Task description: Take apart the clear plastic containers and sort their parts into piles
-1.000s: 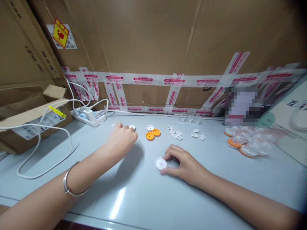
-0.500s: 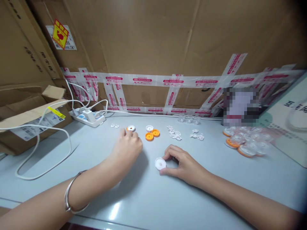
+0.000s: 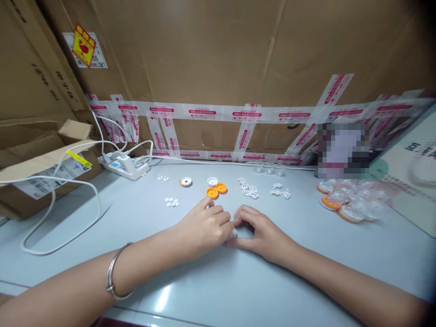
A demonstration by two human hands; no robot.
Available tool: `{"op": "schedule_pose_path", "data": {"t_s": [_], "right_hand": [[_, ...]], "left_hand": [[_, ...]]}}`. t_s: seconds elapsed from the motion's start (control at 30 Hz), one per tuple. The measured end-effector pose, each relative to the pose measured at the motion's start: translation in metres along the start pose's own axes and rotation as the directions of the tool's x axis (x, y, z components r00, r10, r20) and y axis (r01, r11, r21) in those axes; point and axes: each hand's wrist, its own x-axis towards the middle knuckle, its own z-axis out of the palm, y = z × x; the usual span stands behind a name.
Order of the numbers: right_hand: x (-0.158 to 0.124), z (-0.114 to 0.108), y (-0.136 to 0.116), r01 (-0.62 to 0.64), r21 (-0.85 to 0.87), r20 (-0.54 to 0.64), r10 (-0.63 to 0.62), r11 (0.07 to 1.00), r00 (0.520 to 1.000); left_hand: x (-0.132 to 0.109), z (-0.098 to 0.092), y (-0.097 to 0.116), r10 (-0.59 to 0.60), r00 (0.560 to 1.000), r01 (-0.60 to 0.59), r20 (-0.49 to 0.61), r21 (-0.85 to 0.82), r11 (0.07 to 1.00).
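My right hand (image 3: 262, 231) rests on the table and pinches a round white plastic disc (image 3: 233, 235) between thumb and fingers. Only a sliver of the disc shows. Over it is my left hand (image 3: 209, 225), its fingers curled down; whatever they hold is hidden beneath them. Beyond my left hand lie two orange round cups (image 3: 212, 193) and a white one (image 3: 213, 181). Several small white round pieces (image 3: 172, 202) sit to its left, with two similar pieces (image 3: 162, 178) farther back. A white-and-orange ring piece (image 3: 185, 181) lies near them.
White lattice-like parts (image 3: 250, 191) and clear plastic pieces (image 3: 269, 169) are at the back. Clear-topped orange-and-white pieces (image 3: 350, 204) cluster on the right. A power strip (image 3: 124, 165), its white cable (image 3: 98, 195) and an open carton (image 3: 44, 168) occupy the left. A large cardboard box (image 3: 204, 54) stands behind.
My left hand has moved right and toward me, from near the ring piece to the disc. This uncovers the small white pieces. My right hand stays in place with the disc.
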Motion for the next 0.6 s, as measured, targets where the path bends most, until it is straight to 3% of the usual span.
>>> {"op": "schedule_pose_path", "data": {"t_s": [0.3,0.6], "right_hand": [[-0.001,0.001,0.002,0.038,-0.030,-0.016,-0.039,0.999,0.999],[-0.001,0.001,0.001,0.044,-0.025,-0.021,-0.044,0.999,0.999]], "left_hand": [[0.003,-0.006,0.006,0.120,0.988,-0.104,-0.091,0.168,0.980],[0.003,-0.011,0.015,0.176,0.983,-0.159,-0.051,0.231,0.960]]}}
